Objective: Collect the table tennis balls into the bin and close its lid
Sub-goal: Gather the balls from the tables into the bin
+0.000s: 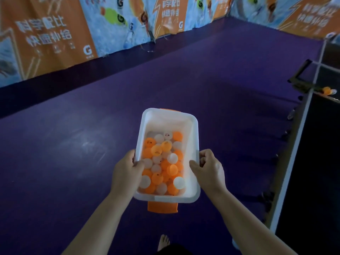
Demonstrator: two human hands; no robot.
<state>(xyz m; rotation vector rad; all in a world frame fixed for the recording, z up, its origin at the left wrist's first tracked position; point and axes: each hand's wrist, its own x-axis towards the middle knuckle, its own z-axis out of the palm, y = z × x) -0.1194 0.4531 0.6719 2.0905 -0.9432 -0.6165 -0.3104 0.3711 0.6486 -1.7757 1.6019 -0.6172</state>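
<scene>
I see bin [192,129]: white, with orange clips [162,207] | balls [161,166]: mixed orange and white | floor [73,144]: purple | banners [46,34]: orange and pale blue, white lettering

Of the left hand [127,170] we see thumb and knuckles only; its fingers pass under the rim of the bin [195,144], out of sight. The right hand [209,168] curls at the opposite rim, fingertips hidden. Lower balls [160,162] lie buried under the top layer; we cannot count them. Far orange latch [166,109]: mostly behind the rim. Banners [46,34], upper left: print blurred, cut by the top edge. Dark worktop [322,162]: cut by the right edge; the orange thing [327,90] on it is too smeared for us to name. Bare foot [163,242], bottom edge: toes only.
</scene>
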